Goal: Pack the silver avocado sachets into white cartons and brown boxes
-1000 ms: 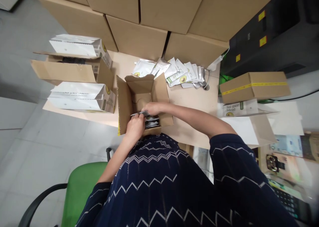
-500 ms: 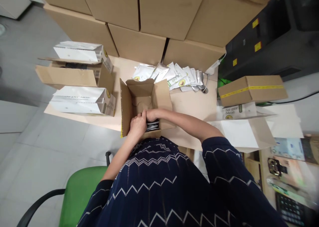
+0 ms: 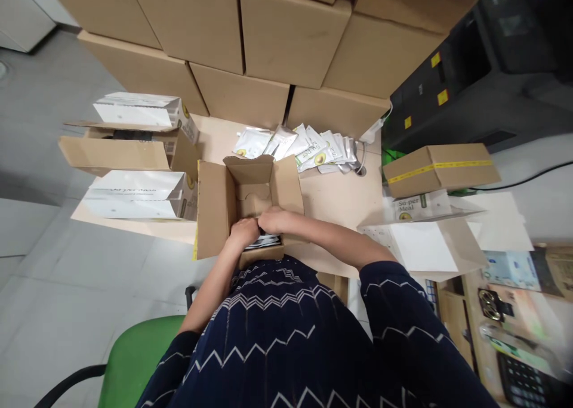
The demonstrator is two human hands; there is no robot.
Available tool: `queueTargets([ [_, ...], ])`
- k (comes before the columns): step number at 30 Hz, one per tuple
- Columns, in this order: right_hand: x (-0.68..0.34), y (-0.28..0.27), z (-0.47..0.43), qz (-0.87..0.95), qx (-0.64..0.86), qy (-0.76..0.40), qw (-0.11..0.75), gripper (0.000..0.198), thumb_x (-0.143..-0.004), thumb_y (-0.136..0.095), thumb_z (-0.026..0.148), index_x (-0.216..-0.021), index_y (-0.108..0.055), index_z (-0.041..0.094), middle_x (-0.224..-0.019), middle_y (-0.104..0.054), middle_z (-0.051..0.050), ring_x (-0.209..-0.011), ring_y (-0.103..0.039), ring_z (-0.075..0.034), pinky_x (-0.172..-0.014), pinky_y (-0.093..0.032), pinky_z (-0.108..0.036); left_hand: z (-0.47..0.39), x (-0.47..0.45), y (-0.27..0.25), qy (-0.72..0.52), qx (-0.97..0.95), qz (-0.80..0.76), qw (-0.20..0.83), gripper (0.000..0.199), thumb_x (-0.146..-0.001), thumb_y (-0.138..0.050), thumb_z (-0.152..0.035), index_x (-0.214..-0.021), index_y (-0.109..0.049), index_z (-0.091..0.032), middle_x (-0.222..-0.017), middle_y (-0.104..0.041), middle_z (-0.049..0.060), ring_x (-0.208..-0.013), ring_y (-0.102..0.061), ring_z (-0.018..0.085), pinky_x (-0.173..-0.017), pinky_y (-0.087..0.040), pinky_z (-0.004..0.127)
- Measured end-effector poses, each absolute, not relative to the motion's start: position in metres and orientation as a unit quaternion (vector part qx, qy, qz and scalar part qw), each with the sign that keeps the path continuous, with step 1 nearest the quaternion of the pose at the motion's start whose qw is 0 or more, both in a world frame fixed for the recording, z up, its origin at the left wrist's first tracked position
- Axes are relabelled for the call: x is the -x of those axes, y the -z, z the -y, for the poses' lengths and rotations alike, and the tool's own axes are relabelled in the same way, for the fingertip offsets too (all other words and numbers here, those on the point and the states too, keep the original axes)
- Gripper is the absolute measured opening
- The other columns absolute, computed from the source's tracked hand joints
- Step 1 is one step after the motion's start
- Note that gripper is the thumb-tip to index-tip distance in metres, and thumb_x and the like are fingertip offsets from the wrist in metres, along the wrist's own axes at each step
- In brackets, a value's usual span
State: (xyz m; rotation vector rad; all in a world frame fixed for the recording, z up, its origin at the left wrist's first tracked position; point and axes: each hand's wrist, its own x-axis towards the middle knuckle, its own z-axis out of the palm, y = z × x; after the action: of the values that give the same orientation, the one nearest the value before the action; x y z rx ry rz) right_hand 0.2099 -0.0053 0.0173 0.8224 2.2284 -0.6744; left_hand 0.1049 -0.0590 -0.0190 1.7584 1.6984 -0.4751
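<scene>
An open cardboard box (image 3: 213, 208) stands at the table's near edge, against my body, its flaps spread outward. Both my hands reach down into its near half. My left hand (image 3: 245, 232) has its fingers curled inward, and my right hand (image 3: 272, 220) is closed right beside it, the two nearly touching. Several flat silvery pouches (image 3: 267, 241) are stacked on edge in the near end of the box, just below my hands. What my fingertips grip is hidden behind the knuckles.
White pouches with an avocado print (image 3: 308, 148) lie in a row behind the box. White cartons (image 3: 138, 193) and an open brown carton (image 3: 116, 151) stand at left. Large cardboard boxes (image 3: 242, 92) wall the back. A taped box (image 3: 441, 166) and black machine (image 3: 447, 92) are at right.
The view has tilted and shifted slightly. The box's left flap leans farther outward. My hands stay inside the box, with slightly more space between them.
</scene>
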Motion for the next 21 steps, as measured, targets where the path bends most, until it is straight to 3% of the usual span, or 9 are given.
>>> queueTargets([
  [3, -0.211, -0.013, 0.004, -0.855, -0.311, 0.272, 0.314, 0.027, -0.09, -0.054, 0.014, -0.103, -0.077, 0.011, -0.114, -0.074, -0.018, -0.101, -0.071, -0.029, -0.087, -0.055, -0.037, 0.06, -0.102, 0.021, 0.193, -0.672, -0.629, 0.34, 0.04, -0.093, -0.041, -0.026, -0.117, -0.071, -0.016, -0.121, -0.071, 0.018, -0.113, -0.068, 0.027, -0.091, -0.053, 0.033],
  [9, -0.204, -0.018, 0.001, -0.863, -0.197, 0.268, 0.381, 0.032, -0.089, -0.053, 0.016, -0.111, -0.074, 0.006, -0.112, -0.074, -0.02, -0.092, -0.071, -0.027, -0.072, -0.051, -0.032, 0.07, -0.097, 0.019, 0.214, -0.653, -0.624, 0.371, 0.042, -0.091, -0.04, -0.027, -0.115, -0.073, -0.013, -0.119, -0.071, 0.022, -0.111, -0.069, 0.03, -0.09, -0.053, 0.035],
  [13, -0.211, -0.03, -0.01, -0.864, -0.113, 0.367, 0.326, 0.03, -0.093, -0.052, 0.023, -0.102, -0.076, 0.007, -0.105, -0.075, -0.016, -0.088, -0.068, -0.021, -0.074, -0.048, -0.028, 0.083, -0.095, 0.019, 0.216, -0.634, -0.635, 0.385, 0.044, -0.092, -0.039, -0.027, -0.119, -0.071, -0.014, -0.121, -0.07, 0.022, -0.112, -0.068, 0.032, -0.091, -0.053, 0.038],
  [16, -0.237, -0.044, -0.044, -0.791, -0.076, 0.573, 0.2, 0.027, -0.093, -0.057, 0.032, -0.1, -0.075, 0.013, -0.097, -0.076, -0.008, -0.085, -0.068, -0.015, -0.077, -0.049, -0.024, 0.089, -0.094, 0.018, 0.204, -0.627, -0.643, 0.389, 0.048, -0.092, -0.039, -0.029, -0.134, -0.062, -0.022, -0.131, -0.066, 0.016, -0.119, -0.064, 0.032, -0.095, -0.052, 0.041],
  [18, -0.258, -0.046, -0.081, -0.731, -0.145, 0.666, 0.036, 0.038, -0.095, -0.054, 0.047, -0.106, -0.071, 0.015, -0.091, -0.075, -0.006, -0.077, -0.068, -0.013, -0.074, -0.051, -0.024, 0.091, -0.094, 0.018, 0.196, -0.625, -0.647, 0.39, 0.052, -0.092, -0.04, -0.031, -0.143, -0.053, -0.029, -0.137, -0.062, 0.013, -0.123, -0.061, 0.032, -0.098, -0.05, 0.042],
  [21, -0.273, -0.026, -0.143, -0.667, -0.369, 0.598, -0.249, 0.053, -0.094, -0.045, 0.062, -0.112, -0.066, 0.016, -0.085, -0.071, -0.005, -0.066, -0.064, -0.012, -0.067, -0.053, -0.026, 0.092, -0.095, 0.021, 0.178, -0.627, -0.641, 0.406, 0.053, -0.093, -0.04, -0.033, -0.145, -0.05, -0.031, -0.147, -0.054, 0.01, -0.131, -0.054, 0.032, -0.104, -0.047, 0.044],
])
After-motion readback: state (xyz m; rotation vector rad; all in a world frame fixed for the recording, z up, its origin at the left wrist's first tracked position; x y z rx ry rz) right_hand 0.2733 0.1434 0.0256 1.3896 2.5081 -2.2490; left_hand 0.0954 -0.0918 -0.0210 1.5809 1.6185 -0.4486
